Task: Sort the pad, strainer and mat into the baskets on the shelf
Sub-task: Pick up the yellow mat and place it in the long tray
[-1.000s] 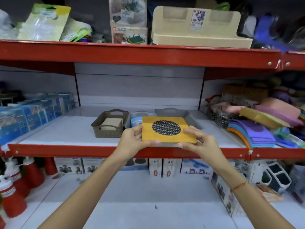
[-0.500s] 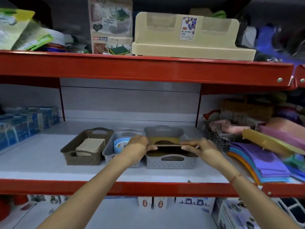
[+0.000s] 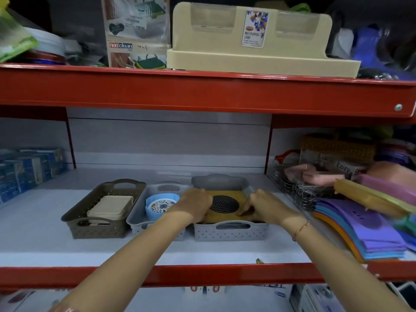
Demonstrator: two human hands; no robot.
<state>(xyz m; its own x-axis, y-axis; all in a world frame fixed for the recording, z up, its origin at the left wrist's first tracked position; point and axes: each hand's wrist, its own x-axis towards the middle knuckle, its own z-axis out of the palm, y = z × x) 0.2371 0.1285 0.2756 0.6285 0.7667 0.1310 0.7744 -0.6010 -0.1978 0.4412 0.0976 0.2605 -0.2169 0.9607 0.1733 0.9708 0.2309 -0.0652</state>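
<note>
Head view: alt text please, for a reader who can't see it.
Both hands, left and right, press a yellow mat with a black mesh centre into the right grey basket on a red-edged shelf. Beside it, the middle grey basket holds a blue round strainer, and a brown basket holds a beige pad.
</note>
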